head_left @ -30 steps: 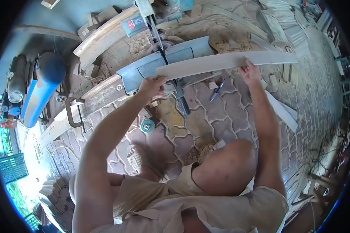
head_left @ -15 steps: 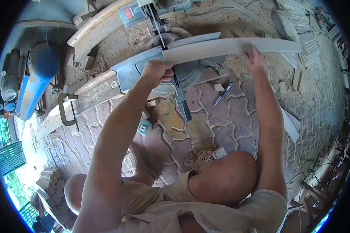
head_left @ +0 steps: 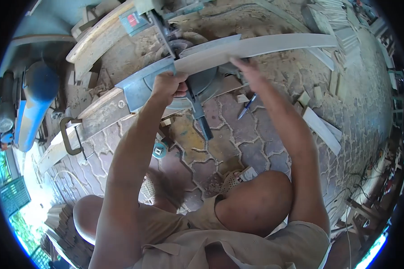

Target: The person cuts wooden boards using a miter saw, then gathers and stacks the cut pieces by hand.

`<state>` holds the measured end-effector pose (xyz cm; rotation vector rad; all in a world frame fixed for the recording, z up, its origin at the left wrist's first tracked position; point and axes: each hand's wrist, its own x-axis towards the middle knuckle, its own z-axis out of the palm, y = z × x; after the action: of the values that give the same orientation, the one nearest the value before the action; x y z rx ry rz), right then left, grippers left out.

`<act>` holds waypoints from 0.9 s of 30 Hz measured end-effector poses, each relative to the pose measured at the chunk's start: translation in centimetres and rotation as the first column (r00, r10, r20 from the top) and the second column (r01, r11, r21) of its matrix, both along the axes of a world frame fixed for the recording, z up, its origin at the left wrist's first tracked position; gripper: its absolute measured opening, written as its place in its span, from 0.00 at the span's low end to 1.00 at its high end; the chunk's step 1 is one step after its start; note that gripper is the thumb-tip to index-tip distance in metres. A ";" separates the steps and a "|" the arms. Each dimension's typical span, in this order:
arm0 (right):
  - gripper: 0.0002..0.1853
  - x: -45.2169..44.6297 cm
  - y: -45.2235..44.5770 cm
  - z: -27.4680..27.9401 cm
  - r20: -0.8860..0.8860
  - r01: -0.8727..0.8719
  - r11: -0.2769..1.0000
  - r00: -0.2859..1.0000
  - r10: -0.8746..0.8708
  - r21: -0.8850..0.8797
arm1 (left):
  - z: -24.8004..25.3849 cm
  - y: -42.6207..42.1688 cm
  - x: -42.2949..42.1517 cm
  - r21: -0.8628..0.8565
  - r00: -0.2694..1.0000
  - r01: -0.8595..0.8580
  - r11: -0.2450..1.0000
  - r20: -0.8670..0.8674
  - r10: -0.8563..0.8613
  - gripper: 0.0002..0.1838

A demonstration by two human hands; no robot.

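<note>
A long pale wooden board (head_left: 260,45) lies against the metal fence (head_left: 143,77) of a miter saw (head_left: 202,83), its right part reaching past the saw. My left hand (head_left: 167,85) is closed at the board's left end, close beside the saw blade (head_left: 162,33), with the fingers curled under. My right hand (head_left: 249,71) is at the front edge of the board near its middle. It is blurred, but its fingers look stretched out toward the wood. The saw's handle (head_left: 205,129) points toward me over the paving.
A blue pen (head_left: 247,107) and wood offcuts (head_left: 322,130) lie on the sawdust-covered paving. A C-clamp (head_left: 69,136) grips the beam (head_left: 101,110) at left. A tape measure (head_left: 159,150) is near my feet. A blue tank (head_left: 38,105) stands at left; stacked strips (head_left: 345,42) lie at back right.
My right hand has let go of the board's right part and moved left toward the saw. My left hand stays at the board's left end. The whole view has shifted slightly.
</note>
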<state>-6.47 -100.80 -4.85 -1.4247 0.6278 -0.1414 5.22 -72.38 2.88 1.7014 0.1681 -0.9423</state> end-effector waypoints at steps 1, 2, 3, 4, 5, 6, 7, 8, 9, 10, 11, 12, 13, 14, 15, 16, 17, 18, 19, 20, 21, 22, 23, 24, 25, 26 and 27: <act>0.60 0.2 0.2 -0.7 -0.079 0.057 0.996 0.995 -0.063 -0.075 | -0.1 -0.1 0.0 -0.018 1.000 0.021 1.000 -0.006 -0.021 0.11; 0.66 0.5 0.3 -1.4 -0.156 0.105 0.983 0.979 -0.128 -0.148 | -0.4 -0.1 0.2 0.013 0.999 0.038 0.999 0.023 -0.039 0.12; 0.70 0.7 0.4 -1.0 -0.143 0.090 0.985 0.983 -0.112 -0.149 | -0.8 0.2 0.5 0.044 0.997 0.052 0.998 0.052 -0.054 0.12; 0.70 0.6 0.6 -0.1 -0.193 0.076 0.994 0.977 -0.090 -0.077 | -1.3 0.6 0.6 0.022 0.996 0.081 0.996 0.047 -0.082 0.12; 0.71 0.6 0.8 1.0 -0.236 0.073 0.997 0.969 -0.072 -0.006 | -1.8 0.9 1.0 0.034 0.996 0.083 0.996 0.027 -0.084 0.14; 0.68 0.9 1.0 0.5 -0.235 0.082 0.995 0.968 -0.092 -0.052 | -1.7 0.5 1.1 0.046 0.996 0.088 0.995 0.011 -0.089 0.15; 0.65 1.4 1.0 0.0 -0.231 0.085 0.992 0.967 -0.105 -0.097 | -1.0 -0.1 1.0 0.021 0.993 0.118 0.993 0.019 -0.119 0.15; 0.65 1.5 1.0 1.9 -0.224 0.106 0.987 0.966 -0.130 -0.118 | -0.4 -0.2 0.7 0.077 0.995 0.095 0.992 0.029 -0.098 0.16; 0.61 1.0 1.9 4.3 -0.217 0.127 0.984 0.964 -0.151 -0.123 | -0.1 -0.1 0.4 0.142 0.997 0.066 0.988 0.033 -0.071 0.17; 0.58 0.9 2.6 5.3 -0.212 0.141 0.983 0.963 -0.164 -0.121 | -0.2 -0.1 0.3 0.135 0.996 0.074 0.988 0.028 -0.079 0.17; 0.52 1.4 2.8 4.4 -0.197 0.221 0.968 0.950 -0.242 -0.123 | -0.3 0.1 0.3 0.113 0.996 0.078 0.991 0.043 -0.083 0.17; 0.52 1.4 2.9 4.9 -0.199 0.222 0.967 0.949 -0.244 -0.124 | -0.2 0.2 0.1 0.093 0.995 0.079 0.993 0.057 -0.084 0.17; 0.52 1.1 3.0 5.2 -0.183 0.211 0.965 0.954 -0.238 -0.157 | -0.1 0.6 -0.1 0.099 0.995 0.082 0.992 0.053 -0.087 0.17; 0.53 0.9 3.2 5.6 -0.165 0.195 0.963 0.960 -0.227 -0.188 | 0.0 1.1 -0.3 0.063 0.982 0.172 0.983 0.072 -0.177 0.17; 0.51 0.9 2.7 3.9 -0.190 0.181 0.976 0.961 -0.202 -0.123 | 0.7 2.1 -0.3 0.042 0.962 0.250 0.967 0.098 -0.253 0.17; 0.48 1.4 2.3 3.3 -0.189 0.105 0.994 0.976 -0.111 -0.038 | 1.7 3.9 -0.2 0.077 0.967 0.224 0.972 0.106 -0.231 0.17; 0.45 1.8 2.0 2.9 -0.186 0.027 0.999 0.982 -0.018 0.046 | 2.8 5.8 -0.4 0.168 0.904 0.394 0.904 0.106 -0.414 0.16; 0.42 1.6 1.6 4.0 -0.154 -0.098 0.987 0.981 0.117 0.128 | 4.1 7.6 -0.5 0.250 0.808 0.552 0.795 0.076 -0.585 0.16; 0.38 1.6 1.8 4.4 -0.171 -0.081 0.990 0.980 0.101 0.117 | 6.1 9.5 -0.5 0.278 0.772 0.605 0.746 0.024 -0.635 0.15; 0.35 1.6 1.9 4.7 -0.192 -0.064 0.993 0.978 0.082 0.098 | 7.8 11.6 -0.3 0.292 0.783 0.591 0.752 0.016 -0.622 0.15; 0.35 1.5 2.0 5.5 -0.190 -0.077 0.991 0.977 0.097 0.111 | 9.1 13.8 0.3 0.363 0.746 0.624 0.692 -0.015 -0.665 0.15; 0.38 1.3 2.2 6.3 -0.201 -0.075 0.997 0.976 0.080 0.035 | 9.7 15.6 0.8 0.428 0.706 0.655 0.623 -0.052 -0.707 0.15; 0.42 1.1 2.5 6.9 -0.209 -0.071 0.997 0.976 0.061 -0.040 | 9.9 17.1 1.4 0.467 0.754 0.589 0.660 -0.023 -0.656 0.15; 0.42 1.1 2.3 6.8 -0.202 -0.081 0.996 0.977 0.073 -0.028 | 10.1 18.2 1.6 0.506 0.798 0.515 0.692 0.011 -0.603 0.15; 0.41 1.1 2.0 6.9 -0.198 -0.096 0.995 0.976 0.091 -0.016 | 9.7 18.5 1.8 0.552 0.813 0.456 0.698 0.060 -0.579 0.16; 0.40 1.3 2.0 6.9 -0.195 -0.109 0.994 0.975 0.106 -0.004 | 8.9 18.3 1.8 0.562 0.817 0.447 0.695 0.060 -0.574 0.16; 0.34 1.3 2.5 7.0 -0.218 -0.064 0.997 0.975 0.053 -0.044 | 7.9 17.2 1.6 0.536 0.819 0.422 0.731 0.120 -0.561 0.17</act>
<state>-5.14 -98.27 2.13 -1.5184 0.7645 0.0460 6.78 -55.14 10.78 2.4096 -0.2862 -1.0961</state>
